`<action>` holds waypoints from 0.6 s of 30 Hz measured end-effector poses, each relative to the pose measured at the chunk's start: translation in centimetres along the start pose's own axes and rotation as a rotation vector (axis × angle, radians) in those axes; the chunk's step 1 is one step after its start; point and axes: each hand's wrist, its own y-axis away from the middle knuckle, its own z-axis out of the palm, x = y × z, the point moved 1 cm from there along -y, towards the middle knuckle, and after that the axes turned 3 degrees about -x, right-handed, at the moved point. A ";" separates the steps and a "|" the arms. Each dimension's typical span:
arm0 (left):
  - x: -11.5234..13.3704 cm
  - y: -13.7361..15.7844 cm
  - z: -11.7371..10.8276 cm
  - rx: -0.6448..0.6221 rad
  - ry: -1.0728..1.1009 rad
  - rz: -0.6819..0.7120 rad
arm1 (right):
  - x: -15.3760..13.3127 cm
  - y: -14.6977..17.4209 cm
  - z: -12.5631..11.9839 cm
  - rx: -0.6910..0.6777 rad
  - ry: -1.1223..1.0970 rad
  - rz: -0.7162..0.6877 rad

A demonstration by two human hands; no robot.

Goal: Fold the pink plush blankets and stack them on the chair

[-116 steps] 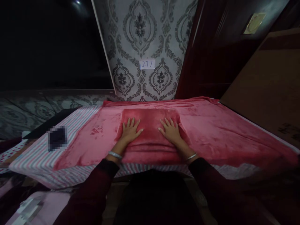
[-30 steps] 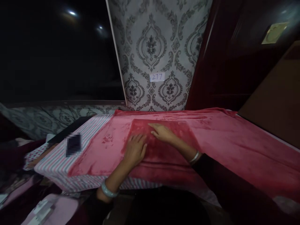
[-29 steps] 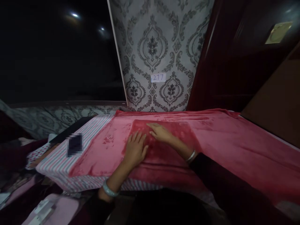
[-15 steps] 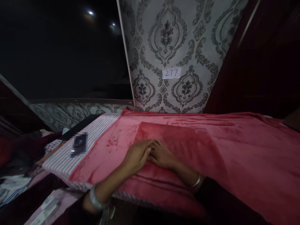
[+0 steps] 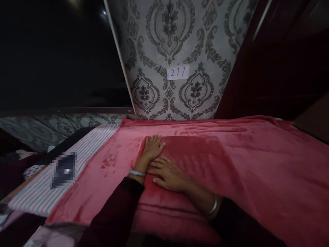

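A pink-red plush blanket [image 5: 277, 164] is spread over the table, with a darker red rectangular area [image 5: 200, 154] in its middle. Whether that area is a separate folded cloth or brushed pile, I cannot tell. My left hand [image 5: 153, 147] lies flat on the dark area's upper left corner, fingers spread and pointing away from me. Closer to me, my right hand [image 5: 168, 174] rests palm down on the same area, fingers stretched to the left, its fingertips near my left wrist. Neither hand holds anything. Each wrist wears a silver bangle.
Left of the blanket, a striped cloth [image 5: 33, 195] carries a dark blurred-out object [image 5: 64, 169]. Behind stand a large black screen [image 5: 61, 58] and patterned wallpaper [image 5: 164, 44] with a paper label [image 5: 178, 72] reading 277. A dark red panel [image 5: 288, 68] rises at the right.
My left hand has moved away from me, from beside my right hand to the dark area's upper left corner. My right hand has shifted slightly left. The view has turned a little.
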 end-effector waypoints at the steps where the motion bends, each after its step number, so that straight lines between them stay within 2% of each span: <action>1: 0.1 0.0 -0.2 0.015 -0.006 -0.001 | 0.1 -0.2 -0.1 0.026 -0.013 0.002; 3: 0.3 0.0 -0.5 0.023 -0.025 -0.009 | 0.2 -0.5 -0.5 0.078 -0.004 0.051; 5: 0.4 0.0 -0.6 0.022 -0.046 -0.006 | 0.7 -0.6 -1.6 0.115 0.083 0.167; 10: 0.5 0.0 -0.8 0.063 -0.048 0.036 | 4.5 2.1 -6.3 0.142 0.408 0.662; 13: 0.4 -0.1 -0.8 0.087 -0.034 0.024 | 7.5 5.4 -7.5 0.203 0.520 0.911; 15: 0.2 -0.1 -0.8 0.104 -0.034 -0.035 | 8.9 7.0 -7.1 0.235 0.542 0.980; 18: -0.4 0.0 -0.9 0.123 -0.038 -0.163 | 9.7 7.8 -6.0 0.272 0.564 0.974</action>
